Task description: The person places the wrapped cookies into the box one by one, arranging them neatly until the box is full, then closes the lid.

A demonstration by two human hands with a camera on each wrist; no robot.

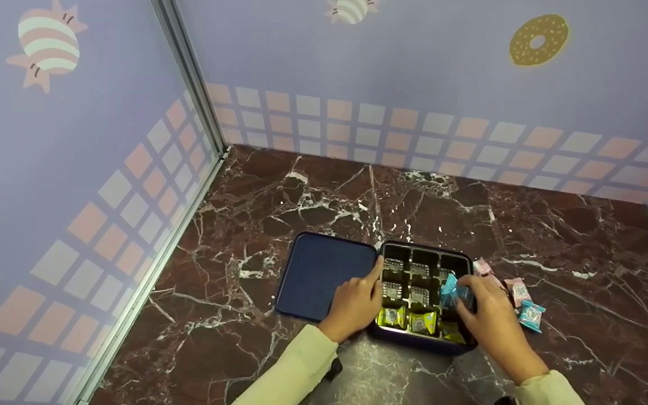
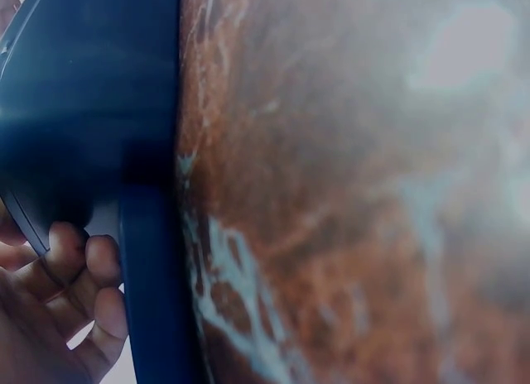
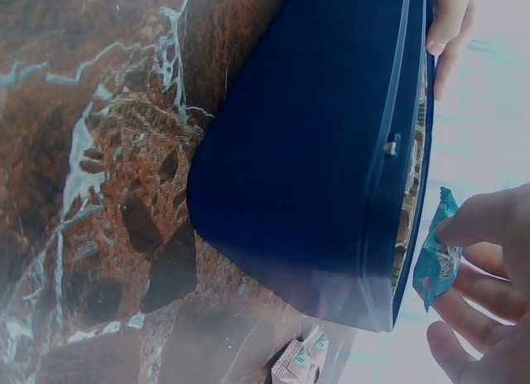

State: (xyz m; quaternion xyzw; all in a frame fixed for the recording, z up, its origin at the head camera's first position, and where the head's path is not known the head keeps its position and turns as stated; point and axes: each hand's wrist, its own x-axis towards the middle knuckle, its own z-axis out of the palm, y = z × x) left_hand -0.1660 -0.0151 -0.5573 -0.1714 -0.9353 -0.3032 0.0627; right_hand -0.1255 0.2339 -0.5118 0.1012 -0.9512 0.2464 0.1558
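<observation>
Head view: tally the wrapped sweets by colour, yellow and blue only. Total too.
Yellow sweets in the box: 3
Blue: 2 (held sweet in the right hand, loose sweet on the marbled surface)
Total: 5

lid (image 1: pixel 327 275) left of box (image 1: pixel 414 340), both on surface (image 1: pixel 234 281); three sweets (image 1: pixel 423 323) in box's near row; loose sweets (image 1: pixel 531 316) right of box; wall (image 1: pixel 442 73) behind.
</observation>
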